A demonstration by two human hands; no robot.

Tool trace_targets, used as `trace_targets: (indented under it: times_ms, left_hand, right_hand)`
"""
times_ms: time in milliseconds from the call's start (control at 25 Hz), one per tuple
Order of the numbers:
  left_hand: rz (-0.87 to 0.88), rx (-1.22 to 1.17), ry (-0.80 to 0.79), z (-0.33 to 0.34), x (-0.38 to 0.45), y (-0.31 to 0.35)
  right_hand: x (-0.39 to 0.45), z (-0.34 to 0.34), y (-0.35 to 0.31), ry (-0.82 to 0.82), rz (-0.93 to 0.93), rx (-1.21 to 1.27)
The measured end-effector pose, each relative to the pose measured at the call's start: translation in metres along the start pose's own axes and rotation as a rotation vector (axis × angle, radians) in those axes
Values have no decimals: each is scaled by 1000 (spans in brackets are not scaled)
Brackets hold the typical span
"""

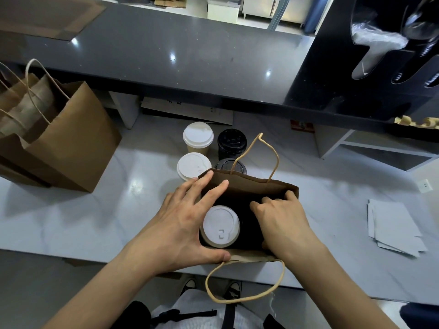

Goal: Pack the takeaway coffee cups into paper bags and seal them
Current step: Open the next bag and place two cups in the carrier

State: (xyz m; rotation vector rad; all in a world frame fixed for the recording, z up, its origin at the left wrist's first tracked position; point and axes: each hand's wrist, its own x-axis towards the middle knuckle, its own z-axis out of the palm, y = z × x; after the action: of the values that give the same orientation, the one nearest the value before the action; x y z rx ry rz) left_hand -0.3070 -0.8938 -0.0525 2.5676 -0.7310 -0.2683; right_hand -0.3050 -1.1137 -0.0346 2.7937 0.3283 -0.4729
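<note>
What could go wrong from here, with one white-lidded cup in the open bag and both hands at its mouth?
1. The white-lidded cup sits alone at one side of the paper bag; it could tip when the bag moves.
2. The right hand, fingers curled over the bag's edge, might tear or crumple the paper.
3. The four waiting cups, such as the black-lidded cup, stand just behind the bag; pushing it back could knock them over.

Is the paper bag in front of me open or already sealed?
Open. The bag's mouth is spread wide, a white-lidded cup shows inside, and both handles stand apart.
</note>
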Motion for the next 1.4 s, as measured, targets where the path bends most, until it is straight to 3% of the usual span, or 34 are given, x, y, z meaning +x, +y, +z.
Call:
trace_targets:
  times_ms: [400,520,640,680,920,1400]
  left_hand:
    - [47,-50,12,0,3,-5]
    - [76,-50,14,3,4,-7]
    - [97,-42,16,4,4,-8]
    - [115,-31,11,5,5,-8]
    - [183,-6,-25,8,9,-3]
    - [234,-11,-70,25,15,37]
  right_hand:
    - [-7,5,8,42,20,124]
    - [-21,9,16,234,29,255]
    - [-39,22,25,489,161,346]
    - [-46,27,27,507,213,367]
    - [-73,49,28,434,433,517]
    - [-121,62,51,328,523,730]
